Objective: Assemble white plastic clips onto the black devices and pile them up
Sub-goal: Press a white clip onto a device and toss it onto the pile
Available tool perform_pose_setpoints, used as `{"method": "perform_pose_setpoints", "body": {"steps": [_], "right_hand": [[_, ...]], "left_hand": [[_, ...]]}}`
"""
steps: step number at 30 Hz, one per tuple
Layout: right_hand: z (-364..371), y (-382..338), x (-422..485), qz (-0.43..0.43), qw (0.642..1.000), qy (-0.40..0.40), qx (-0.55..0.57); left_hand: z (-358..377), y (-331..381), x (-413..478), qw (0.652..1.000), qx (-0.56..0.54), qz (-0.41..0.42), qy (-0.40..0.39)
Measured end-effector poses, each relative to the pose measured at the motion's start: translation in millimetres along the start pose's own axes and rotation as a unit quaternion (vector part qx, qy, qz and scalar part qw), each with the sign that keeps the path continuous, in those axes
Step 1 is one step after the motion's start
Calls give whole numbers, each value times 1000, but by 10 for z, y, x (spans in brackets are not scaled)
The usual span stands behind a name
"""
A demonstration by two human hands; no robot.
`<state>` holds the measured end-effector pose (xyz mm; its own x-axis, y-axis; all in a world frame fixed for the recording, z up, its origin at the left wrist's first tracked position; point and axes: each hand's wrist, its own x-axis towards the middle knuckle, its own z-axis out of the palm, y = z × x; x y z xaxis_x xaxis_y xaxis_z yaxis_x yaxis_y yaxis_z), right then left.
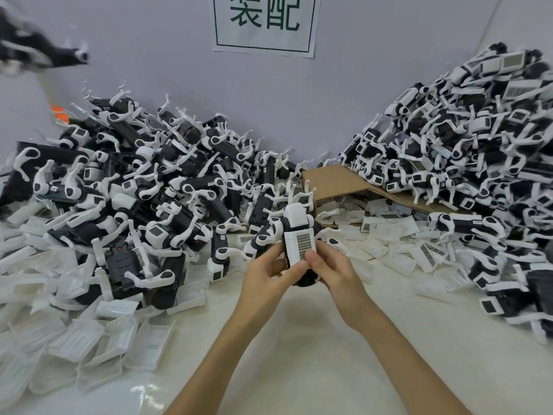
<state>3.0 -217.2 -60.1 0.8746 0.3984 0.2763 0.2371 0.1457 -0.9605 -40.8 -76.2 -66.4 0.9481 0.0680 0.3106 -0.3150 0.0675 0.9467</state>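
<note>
Both hands hold one black device [299,235] upright above the table's middle. A white plastic clip [300,242] with a grey grid label lies against its front face. My left hand [266,274] grips the device's left side, its thumb on the clip's lower edge. My right hand [335,271] grips the right side, with its thumb pressing the clip's bottom. White legs stick out from the device's top and sides. Its lower end is hidden behind my fingers.
A big pile of black devices with white parts [134,187] fills the left. A taller pile [466,157] rises at the right. Loose white clips [98,336] lie at the front left and around a tipped cardboard box [338,178]. A paper sign [264,22] hangs on the wall.
</note>
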Motion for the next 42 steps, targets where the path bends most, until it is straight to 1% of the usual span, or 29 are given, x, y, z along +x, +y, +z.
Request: {"method": "perform_pose_setpoints", "body": {"steps": [3,6,9,12,16,20,25,28,32,35,38,40,42], "right_hand": [[13,-27,-17,-16,1000,-3,-6],[24,-30,-20,-15,1000,2,-7],[13,-22,-18,21,1000,10,8],[-3,-11,-3,65,997,1,46],[20,-31,-4,88,991,-2,100],[30,-40,-6,84,993,23,77],[89,-29,-13,58,996,52,39],[110,-40,-22,42,996,67,35],[111,-35,-35,32,996,73,42],[83,-48,-32,41,996,62,59],[44,-62,-23,75,991,21,113],[38,-42,-16,93,982,-8,163],[47,-9,-16,109,972,-24,206]], "left_hand": [[7,2,-9,1000,-9,5,4],[19,4,-13,1000,-11,11,16],[32,3,-16,1000,-10,11,25],[44,-32,-15,999,5,6,47],[51,-84,-15,995,83,24,50],[100,-114,-30,988,132,29,68],[120,-128,-48,986,135,30,88],[131,-125,-56,984,139,45,98],[154,-108,-64,987,121,64,88],[159,-99,-65,984,135,69,90],[165,-86,-62,979,165,58,105],[168,-76,-69,969,204,65,124],[167,-68,-74,950,262,80,149]]}}
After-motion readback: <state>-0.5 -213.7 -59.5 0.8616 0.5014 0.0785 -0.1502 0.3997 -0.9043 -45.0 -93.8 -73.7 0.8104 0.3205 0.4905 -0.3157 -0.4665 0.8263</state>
